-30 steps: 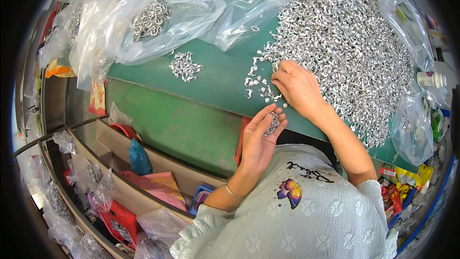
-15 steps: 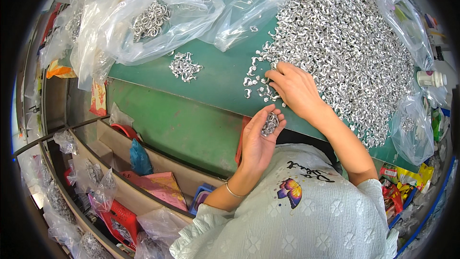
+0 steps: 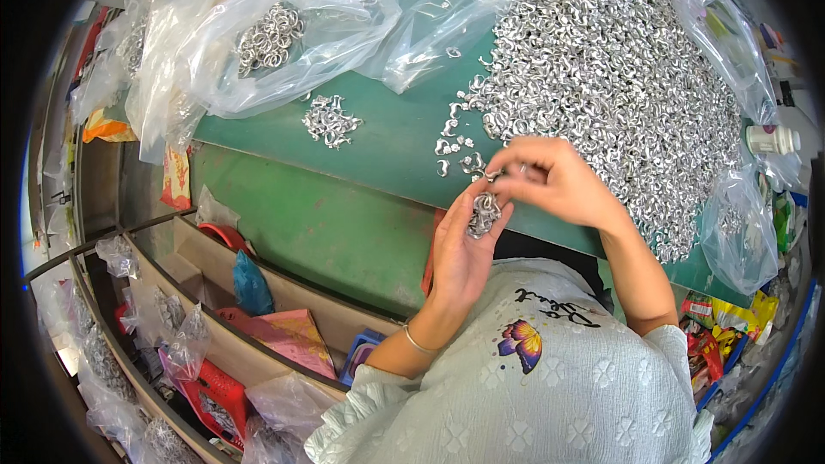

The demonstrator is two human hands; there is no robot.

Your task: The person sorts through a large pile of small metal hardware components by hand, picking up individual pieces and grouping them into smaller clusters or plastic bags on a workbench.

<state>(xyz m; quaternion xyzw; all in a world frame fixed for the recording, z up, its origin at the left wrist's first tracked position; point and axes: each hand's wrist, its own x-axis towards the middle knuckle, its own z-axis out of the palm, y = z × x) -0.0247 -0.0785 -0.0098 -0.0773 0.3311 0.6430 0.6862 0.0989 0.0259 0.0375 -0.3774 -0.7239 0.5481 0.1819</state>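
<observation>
My left hand (image 3: 461,251) is cupped palm up at the front edge of the green table (image 3: 387,142), holding a small cluster of silver metal pieces (image 3: 483,215). My right hand (image 3: 559,182) sits just above it, fingertips pinched on a silver piece (image 3: 496,174) at the left hand's fingertips. A large heap of the same silver metal pieces (image 3: 614,77) covers the table's right half, spilling from a clear plastic bag (image 3: 735,51). A few loose pieces (image 3: 455,148) lie just beyond my hands.
A small pile of silver pieces (image 3: 331,119) lies mid-table. A clear bag with metal rings (image 3: 271,34) sits at the far left. A white bottle (image 3: 771,139) stands at the right. Below the table are cardboard bins (image 3: 284,326), bags and a red crate (image 3: 215,391).
My right hand has left the edge of the big heap and come back toward me, meeting the left hand with a piece. The left hand has risen slightly, still cupping its cluster.
</observation>
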